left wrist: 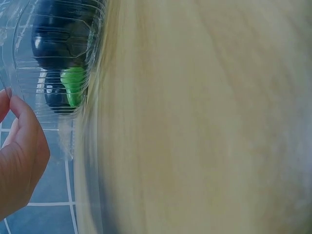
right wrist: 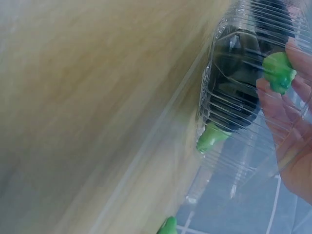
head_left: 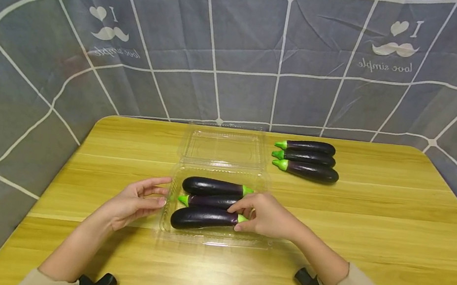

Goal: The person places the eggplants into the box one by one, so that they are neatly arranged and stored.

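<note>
A clear plastic clamshell box lies unfolded on the table, its lid laid back toward the curtain. Three dark purple eggplants with green stems lie side by side in its base: the far one, the middle one with its stem to the left, and the near one. At the left rim, my left hand pinches the box edge between thumb and fingers. My right hand grips the near eggplant around its stem end; the right wrist view shows fingers on both sides of a green stem.
Three more eggplants lie in a row at the back right of the wooden table. A grey curtain with white lines hangs behind the table. Black wrist mounts sit under both forearms.
</note>
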Action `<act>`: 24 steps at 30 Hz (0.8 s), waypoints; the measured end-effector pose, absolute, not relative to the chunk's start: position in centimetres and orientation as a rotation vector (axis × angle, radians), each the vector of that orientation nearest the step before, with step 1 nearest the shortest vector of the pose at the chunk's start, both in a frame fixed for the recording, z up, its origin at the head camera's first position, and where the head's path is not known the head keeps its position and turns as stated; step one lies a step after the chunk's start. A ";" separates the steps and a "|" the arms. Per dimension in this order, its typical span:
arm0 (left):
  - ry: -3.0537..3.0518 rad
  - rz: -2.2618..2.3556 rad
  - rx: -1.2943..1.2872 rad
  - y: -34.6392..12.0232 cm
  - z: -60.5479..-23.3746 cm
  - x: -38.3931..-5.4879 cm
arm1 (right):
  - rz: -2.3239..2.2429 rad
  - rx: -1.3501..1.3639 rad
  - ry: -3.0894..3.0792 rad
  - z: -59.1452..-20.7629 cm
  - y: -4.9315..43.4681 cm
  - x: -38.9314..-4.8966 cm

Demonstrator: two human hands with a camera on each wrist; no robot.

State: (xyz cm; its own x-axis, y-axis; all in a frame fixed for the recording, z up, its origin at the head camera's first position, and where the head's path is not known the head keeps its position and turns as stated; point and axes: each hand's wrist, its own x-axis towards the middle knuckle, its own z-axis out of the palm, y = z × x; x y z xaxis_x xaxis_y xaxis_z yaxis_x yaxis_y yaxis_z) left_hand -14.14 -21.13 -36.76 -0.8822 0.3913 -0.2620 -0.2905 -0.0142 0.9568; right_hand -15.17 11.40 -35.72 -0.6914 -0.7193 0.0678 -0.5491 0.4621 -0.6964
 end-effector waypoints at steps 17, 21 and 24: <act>1.798 1.954 0.104 -21.2 -36.9 -14.2 | -0.968 -1.130 2.546 -36.0 11.2 -15.2; 1.802 1.949 0.101 -21.2 -36.9 -14.2 | -0.975 -1.124 2.531 -36.0 11.2 -15.2; 1.802 1.947 0.100 -21.2 -36.9 -14.2 | -0.985 -1.122 2.516 -36.0 11.2 -15.2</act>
